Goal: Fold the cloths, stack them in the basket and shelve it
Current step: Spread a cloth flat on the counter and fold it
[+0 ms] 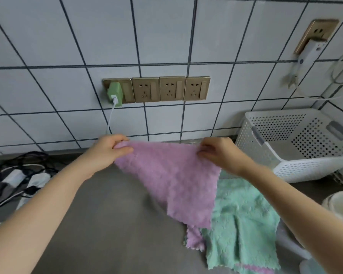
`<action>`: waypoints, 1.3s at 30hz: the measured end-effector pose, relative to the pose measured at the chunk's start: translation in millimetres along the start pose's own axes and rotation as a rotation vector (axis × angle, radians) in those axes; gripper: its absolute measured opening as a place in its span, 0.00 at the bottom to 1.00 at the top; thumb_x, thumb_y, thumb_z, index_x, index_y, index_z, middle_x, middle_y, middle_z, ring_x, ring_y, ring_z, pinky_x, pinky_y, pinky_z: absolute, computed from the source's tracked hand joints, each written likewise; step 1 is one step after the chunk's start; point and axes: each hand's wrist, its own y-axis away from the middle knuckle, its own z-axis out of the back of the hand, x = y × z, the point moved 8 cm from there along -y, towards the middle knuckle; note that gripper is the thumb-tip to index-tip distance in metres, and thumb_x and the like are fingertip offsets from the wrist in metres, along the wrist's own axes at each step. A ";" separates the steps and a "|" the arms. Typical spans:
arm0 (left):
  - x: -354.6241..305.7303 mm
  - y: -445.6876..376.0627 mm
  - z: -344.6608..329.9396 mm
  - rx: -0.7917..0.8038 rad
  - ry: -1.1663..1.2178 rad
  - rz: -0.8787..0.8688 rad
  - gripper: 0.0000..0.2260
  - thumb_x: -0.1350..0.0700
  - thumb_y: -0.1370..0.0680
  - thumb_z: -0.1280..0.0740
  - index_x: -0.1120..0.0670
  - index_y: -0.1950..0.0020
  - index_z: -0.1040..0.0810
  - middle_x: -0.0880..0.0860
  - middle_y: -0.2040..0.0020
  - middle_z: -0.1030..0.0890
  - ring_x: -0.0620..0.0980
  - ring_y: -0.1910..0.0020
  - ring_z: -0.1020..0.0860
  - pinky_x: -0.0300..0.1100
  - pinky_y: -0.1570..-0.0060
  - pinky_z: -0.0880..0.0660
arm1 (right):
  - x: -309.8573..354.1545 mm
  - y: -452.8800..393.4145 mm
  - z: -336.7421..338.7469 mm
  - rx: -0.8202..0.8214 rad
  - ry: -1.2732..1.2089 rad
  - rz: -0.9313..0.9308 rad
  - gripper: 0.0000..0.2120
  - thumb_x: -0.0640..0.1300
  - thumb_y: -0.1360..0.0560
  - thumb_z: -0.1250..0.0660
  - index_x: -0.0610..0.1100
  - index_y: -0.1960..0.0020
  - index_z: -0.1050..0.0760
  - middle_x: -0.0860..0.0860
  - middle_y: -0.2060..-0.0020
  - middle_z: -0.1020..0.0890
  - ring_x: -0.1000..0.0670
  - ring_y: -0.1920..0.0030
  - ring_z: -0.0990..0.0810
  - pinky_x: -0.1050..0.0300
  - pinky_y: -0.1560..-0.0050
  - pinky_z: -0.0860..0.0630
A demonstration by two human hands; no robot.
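Observation:
A pink cloth [170,180] hangs spread in the air above the grey counter. My left hand [109,150] pinches its upper left corner and my right hand [218,153] pinches its upper right corner. Its lower tip droops toward a pile on the counter, where a green cloth [244,228] lies flat on top. Another pink cloth [194,239] pokes out from under the green one. A white perforated basket [253,139] stands tilted at the back right, with nothing visible inside.
A grey counter [111,214] meets a tiled wall with a row of sockets [172,89]; a green charger [114,93] is plugged in. Tangled cables and adapters [22,175] lie at the left. A white round container [339,206] sits at the right edge.

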 end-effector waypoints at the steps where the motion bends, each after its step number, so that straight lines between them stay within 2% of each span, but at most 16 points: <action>1: -1.3 3.6 17.2 -0.097 -0.074 -0.054 0.08 0.56 0.25 0.30 0.42 0.59 0.21 0.46 0.57 0.18 0.40 0.55 0.21 0.34 0.51 0.27 | 13.0 -3.0 2.1 -0.088 -0.003 0.027 0.07 0.41 0.27 0.30 0.43 0.61 0.26 0.53 0.69 0.23 0.53 0.68 0.28 0.56 0.63 0.31; 2: -3.7 12.7 32.8 -0.179 -0.108 -0.108 0.10 0.57 0.24 0.31 0.41 0.60 0.22 0.42 0.60 0.18 0.35 0.59 0.23 0.28 0.57 0.29 | 28.7 -3.9 0.4 -0.178 -0.005 0.069 0.04 0.40 0.26 0.31 0.41 0.59 0.24 0.50 0.66 0.21 0.50 0.65 0.24 0.55 0.61 0.28; 4: -1.9 33.8 52.7 -0.287 -0.134 -0.195 0.11 0.59 0.24 0.32 0.42 0.58 0.22 0.42 0.61 0.19 0.38 0.62 0.23 0.26 0.62 0.30 | 54.0 1.9 -8.8 -0.311 0.013 0.174 0.01 0.38 0.26 0.31 0.40 0.54 0.22 0.49 0.61 0.19 0.48 0.59 0.22 0.56 0.58 0.26; 5: 1.7 47.1 59.2 -0.332 -0.148 -0.226 0.11 0.60 0.24 0.32 0.43 0.57 0.22 0.42 0.60 0.19 0.41 0.62 0.22 0.27 0.62 0.30 | 62.2 7.3 -18.1 -0.335 0.016 0.216 0.02 0.37 0.25 0.32 0.40 0.53 0.22 0.49 0.60 0.20 0.48 0.59 0.22 0.56 0.58 0.27; 7: 23.0 78.3 63.0 -0.379 -0.173 -0.270 0.12 0.62 0.24 0.32 0.42 0.55 0.20 0.38 0.56 0.18 0.36 0.60 0.22 0.25 0.58 0.30 | 72.7 20.4 -48.3 -0.321 0.006 0.288 0.02 0.38 0.25 0.33 0.41 0.52 0.23 0.49 0.60 0.23 0.48 0.58 0.24 0.56 0.59 0.27; 9: 56.8 106.4 45.6 -0.318 -0.173 -0.282 0.10 0.58 0.23 0.33 0.43 0.51 0.19 0.34 0.51 0.18 0.31 0.52 0.22 0.24 0.50 0.30 | 73.5 37.8 -83.7 -0.253 -0.019 0.349 0.02 0.39 0.24 0.33 0.41 0.52 0.22 0.50 0.59 0.23 0.49 0.57 0.24 0.58 0.57 0.27; 12: 127.0 143.6 -3.1 -0.146 -0.161 -0.265 0.10 0.46 0.25 0.38 0.37 0.47 0.20 0.34 0.46 0.19 0.35 0.45 0.21 0.27 0.42 0.30 | 58.9 65.3 -160.6 -0.072 0.019 0.404 0.03 0.39 0.25 0.33 0.43 0.51 0.23 0.50 0.56 0.22 0.49 0.55 0.24 0.59 0.54 0.26; 14: 177.7 159.2 -39.8 -0.018 -0.271 -0.266 0.10 0.42 0.22 0.41 0.33 0.45 0.24 0.36 0.43 0.20 0.36 0.42 0.22 0.31 0.39 0.29 | 41.1 81.8 -215.0 0.043 0.075 0.421 0.03 0.41 0.24 0.34 0.45 0.51 0.23 0.51 0.55 0.23 0.51 0.54 0.25 0.58 0.54 0.26; 18: 251.1 172.1 -84.9 0.061 -0.473 -0.274 0.19 0.46 0.18 0.50 0.47 0.37 0.23 0.44 0.35 0.24 0.42 0.34 0.27 0.33 0.31 0.39 | 19.2 106.0 -286.2 0.141 0.179 0.507 0.07 0.46 0.21 0.42 0.47 0.53 0.25 0.51 0.57 0.24 0.51 0.56 0.28 0.56 0.57 0.27; 22: 276.0 176.9 -104.9 0.048 -0.576 -0.411 0.21 0.50 0.17 0.52 0.53 0.29 0.31 0.45 0.27 0.33 0.43 0.27 0.37 0.41 0.27 0.44 | 16.9 116.5 -301.7 0.068 0.224 0.561 0.08 0.44 0.21 0.40 0.43 0.51 0.23 0.49 0.56 0.24 0.47 0.56 0.27 0.57 0.54 0.29; 26: 277.9 177.1 -102.6 -0.032 -0.516 -0.463 0.22 0.45 0.18 0.52 0.51 0.30 0.29 0.41 0.28 0.32 0.38 0.28 0.37 0.35 0.28 0.44 | 22.1 121.8 -303.7 0.017 0.268 0.637 0.11 0.45 0.20 0.43 0.42 0.50 0.23 0.48 0.56 0.24 0.46 0.56 0.26 0.56 0.54 0.28; 30: 277.5 186.7 -97.2 -0.155 -0.432 -0.431 0.14 0.58 0.19 0.40 0.50 0.36 0.23 0.30 0.37 0.29 0.30 0.33 0.34 0.25 0.33 0.42 | 25.3 136.3 -297.0 -0.056 0.337 0.678 0.14 0.46 0.19 0.45 0.40 0.52 0.24 0.48 0.57 0.25 0.47 0.58 0.25 0.57 0.56 0.28; 32: 279.2 204.7 -95.8 -0.242 -0.332 -0.352 0.14 0.60 0.20 0.38 0.48 0.38 0.22 0.21 0.44 0.30 0.28 0.36 0.32 0.22 0.37 0.40 | 28.1 152.8 -291.8 -0.104 0.304 0.617 0.15 0.49 0.19 0.46 0.41 0.52 0.25 0.49 0.56 0.24 0.47 0.57 0.24 0.56 0.56 0.27; 34: 274.2 229.2 -100.3 -0.303 -0.281 -0.333 0.15 0.61 0.21 0.38 0.44 0.42 0.21 0.18 0.49 0.30 0.28 0.38 0.30 0.21 0.39 0.38 | 32.5 176.2 -284.8 -0.151 0.225 0.534 0.15 0.52 0.20 0.44 0.43 0.52 0.25 0.51 0.56 0.23 0.50 0.55 0.23 0.56 0.55 0.26; 37: 264.0 267.3 -114.2 -0.269 -0.318 -0.351 0.20 0.63 0.21 0.37 0.34 0.47 0.24 0.18 0.50 0.30 0.26 0.38 0.32 0.20 0.38 0.40 | 44.9 214.6 -287.4 -0.140 0.268 0.550 0.09 0.51 0.22 0.40 0.47 0.54 0.25 0.54 0.59 0.25 0.54 0.59 0.25 0.59 0.59 0.27; 39: 261.2 287.6 -125.2 -0.188 -0.414 -0.358 0.18 0.61 0.21 0.38 0.36 0.45 0.23 0.20 0.45 0.31 0.27 0.35 0.34 0.21 0.36 0.43 | 50.0 233.6 -292.4 -0.074 0.334 0.553 0.06 0.49 0.23 0.37 0.48 0.55 0.25 0.54 0.59 0.24 0.53 0.59 0.25 0.57 0.60 0.26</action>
